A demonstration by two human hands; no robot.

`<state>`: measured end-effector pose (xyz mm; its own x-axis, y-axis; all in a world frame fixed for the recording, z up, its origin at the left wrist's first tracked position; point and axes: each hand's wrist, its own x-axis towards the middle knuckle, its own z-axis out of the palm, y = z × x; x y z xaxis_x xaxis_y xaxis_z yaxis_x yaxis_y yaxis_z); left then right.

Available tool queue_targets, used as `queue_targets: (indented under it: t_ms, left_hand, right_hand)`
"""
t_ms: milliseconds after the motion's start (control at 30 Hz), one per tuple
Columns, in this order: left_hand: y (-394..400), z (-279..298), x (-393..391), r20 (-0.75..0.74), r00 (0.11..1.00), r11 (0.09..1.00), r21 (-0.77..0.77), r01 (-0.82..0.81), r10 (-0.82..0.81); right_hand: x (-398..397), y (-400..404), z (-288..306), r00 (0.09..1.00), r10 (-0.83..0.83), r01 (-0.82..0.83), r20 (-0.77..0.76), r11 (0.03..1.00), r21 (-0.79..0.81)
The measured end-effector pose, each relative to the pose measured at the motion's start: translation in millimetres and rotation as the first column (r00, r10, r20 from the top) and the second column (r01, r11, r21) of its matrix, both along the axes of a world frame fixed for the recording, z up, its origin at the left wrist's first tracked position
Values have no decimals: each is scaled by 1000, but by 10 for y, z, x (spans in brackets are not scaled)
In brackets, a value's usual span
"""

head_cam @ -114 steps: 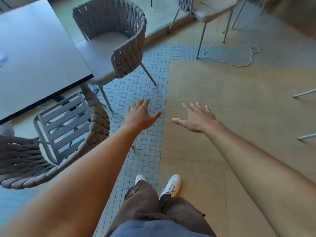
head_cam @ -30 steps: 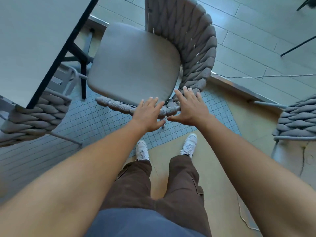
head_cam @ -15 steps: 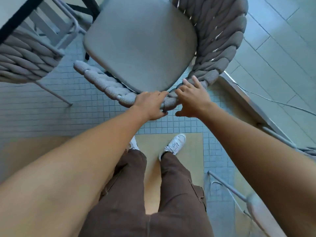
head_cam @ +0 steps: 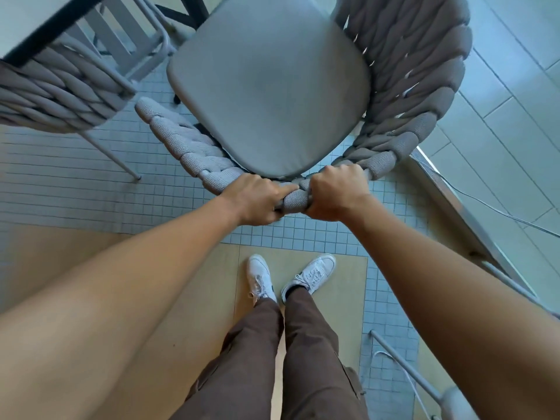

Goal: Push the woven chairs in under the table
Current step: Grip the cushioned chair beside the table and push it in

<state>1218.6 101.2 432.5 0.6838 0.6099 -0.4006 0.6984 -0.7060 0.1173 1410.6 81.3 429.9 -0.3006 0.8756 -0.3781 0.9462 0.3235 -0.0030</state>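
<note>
A woven grey chair (head_cam: 266, 86) with a padded seat stands directly in front of me, its curved rope back nearest to me. My left hand (head_cam: 257, 201) and my right hand (head_cam: 333, 192) are both closed around the top rim of that back, side by side and almost touching. The table (head_cam: 36, 22) shows only as a dark-edged corner at the upper left. A second woven chair (head_cam: 60, 86) sits partly under that corner, to the left of the one I hold.
Thin metal legs of another chair (head_cam: 424, 386) stick in at the lower right. A raised floor threshold (head_cam: 448, 201) runs diagonally on the right, with a thin cable (head_cam: 497, 210) lying beyond it. My feet stand on the tan floor panel behind the chair.
Both hands have gone from resting open on the chair's back rim to closing around it. The view has tilted down and nearer to the chair.
</note>
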Motion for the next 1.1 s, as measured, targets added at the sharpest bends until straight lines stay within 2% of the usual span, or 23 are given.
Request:
queue_targets:
  t_ms: [200, 333, 600, 800, 933, 1100]
  left_hand:
    - [76, 5, -415, -11, 1000, 1000, -11, -24, 24]
    - [48, 3, -438, -12, 998, 997, -22, -68, 68]
    - [-245, 35, 239, 181, 925, 942, -47, -332, 334]
    - [-277, -116, 840, 61, 851, 852, 23, -524, 522]
    - [-241, -215, 824, -5, 868, 863, 108, -493, 497]
    - [-213, -218, 793, 13, 893, 882, 152, -446, 450]
  right_hand:
    - [-447, 21, -10, 1000, -6, 6, -6, 1000, -30]
    - [-451, 30, 36, 1000, 9, -11, -21, 996, -92]
    - [327, 153, 229, 972, 235, -237, -33, 964, -124]
    - [883, 576, 150, 940, 340, -335, 43, 938, -84]
    - [862, 640, 38, 905, 424, -420, 35, 904, -75]
    - [898, 678, -9, 883, 470, -470, 1, 882, -36]
